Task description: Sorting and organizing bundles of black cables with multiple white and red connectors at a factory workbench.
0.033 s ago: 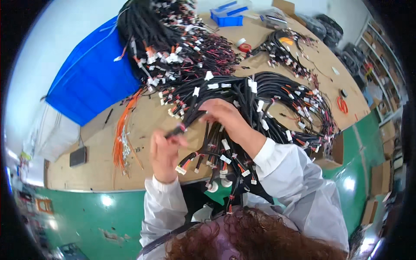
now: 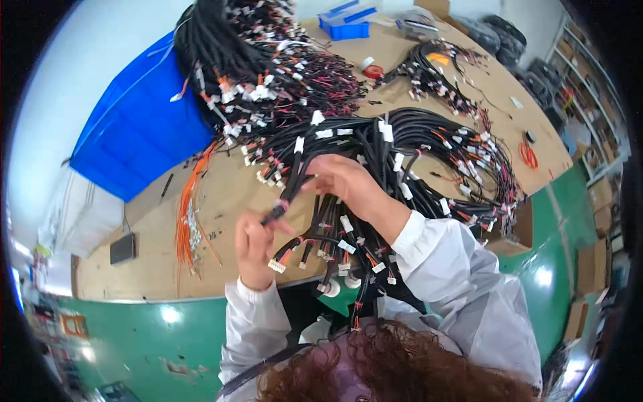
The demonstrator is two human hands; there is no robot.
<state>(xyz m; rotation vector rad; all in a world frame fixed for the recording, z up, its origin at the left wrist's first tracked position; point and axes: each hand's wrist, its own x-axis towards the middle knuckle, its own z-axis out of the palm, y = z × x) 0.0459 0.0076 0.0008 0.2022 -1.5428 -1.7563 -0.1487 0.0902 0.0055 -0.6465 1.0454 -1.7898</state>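
A black wire harness [image 2: 291,184] with a pink-red band near its end slants between my two hands above the table. My left hand [image 2: 256,249] is closed on its near end, the fingers pinched around the dark tip. Farther up, my right hand [image 2: 349,186] curls over the same harness, its fingertips partly hidden by the cable. Under and beside my hands, harness ends with white connectors [image 2: 276,266] hang over the table's front edge. Right of my right hand lies a thick coiled bundle of black harnesses [image 2: 418,120] with white tags.
A big heap of harnesses [image 2: 221,47] stands at the far left against a blue bin [image 2: 137,127]. Orange wires [image 2: 187,218], a pen [image 2: 167,185] and a dark flat box [image 2: 122,248] lie left. Red tape [image 2: 374,72], a smaller harness bundle [image 2: 429,74] and a blue tray [image 2: 345,28] sit farther back.
The view has shifted slightly. My left hand and the harness end have moved a little nearer to me, and the end points more downward. My right hand stays nearly in place.
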